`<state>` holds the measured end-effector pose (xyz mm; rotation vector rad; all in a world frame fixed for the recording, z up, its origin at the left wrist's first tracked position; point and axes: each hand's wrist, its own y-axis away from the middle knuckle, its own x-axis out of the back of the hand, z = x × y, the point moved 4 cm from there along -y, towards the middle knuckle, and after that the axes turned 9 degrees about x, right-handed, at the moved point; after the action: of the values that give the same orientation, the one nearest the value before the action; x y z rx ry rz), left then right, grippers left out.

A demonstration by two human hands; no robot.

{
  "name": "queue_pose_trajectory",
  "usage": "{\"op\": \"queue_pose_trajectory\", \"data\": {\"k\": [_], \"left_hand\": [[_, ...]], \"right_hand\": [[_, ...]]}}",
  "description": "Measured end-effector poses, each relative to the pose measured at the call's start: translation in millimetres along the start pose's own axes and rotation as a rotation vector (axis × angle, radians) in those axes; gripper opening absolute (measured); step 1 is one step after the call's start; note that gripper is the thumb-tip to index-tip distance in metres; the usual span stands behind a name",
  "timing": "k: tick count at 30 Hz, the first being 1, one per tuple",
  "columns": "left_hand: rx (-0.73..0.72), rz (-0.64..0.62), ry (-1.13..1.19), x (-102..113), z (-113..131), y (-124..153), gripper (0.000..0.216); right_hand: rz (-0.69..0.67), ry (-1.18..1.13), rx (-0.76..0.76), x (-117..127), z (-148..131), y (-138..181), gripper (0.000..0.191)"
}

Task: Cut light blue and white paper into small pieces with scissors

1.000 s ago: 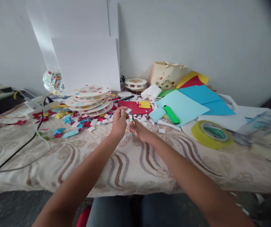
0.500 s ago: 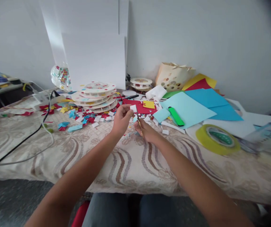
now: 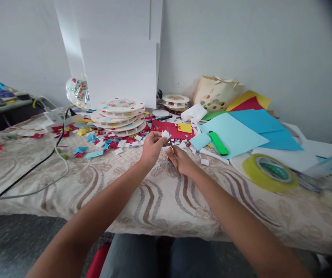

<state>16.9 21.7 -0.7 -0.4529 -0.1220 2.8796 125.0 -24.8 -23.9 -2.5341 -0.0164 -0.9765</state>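
Near the middle of the worktop, the left hand is pinching a small white paper scrap in closed fingers, and the right hand is gripping scissors just beside it. So tiny a piece could slip, I think, or the blades could nick a fingertip. Beyond, coloured cuttings are littering the patterned cloth, and white boards are leaning at the far edge.

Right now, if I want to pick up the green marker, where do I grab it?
The green marker lies flat and slanted on the light blue paper, long sides free, so pinch its middle from above, across the narrow width.
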Motion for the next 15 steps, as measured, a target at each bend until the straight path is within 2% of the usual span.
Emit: {"op": "queue_pose_trajectory", "data": {"k": [8, 15], "left_hand": [[0.017, -0.001, 0.002, 1.7, -2.0, -2.6, 0.018], [-0.081, -0.017, -0.067, 4.5, 1.4, -6.0, 0.021]], "right_hand": [[-0.007, 0.106, -0.002, 3.5, 2.8, -1.3, 0.040], [-0.047, 0.147, 0.006, 5.3, 2.4, -1.0, 0.043]]}}
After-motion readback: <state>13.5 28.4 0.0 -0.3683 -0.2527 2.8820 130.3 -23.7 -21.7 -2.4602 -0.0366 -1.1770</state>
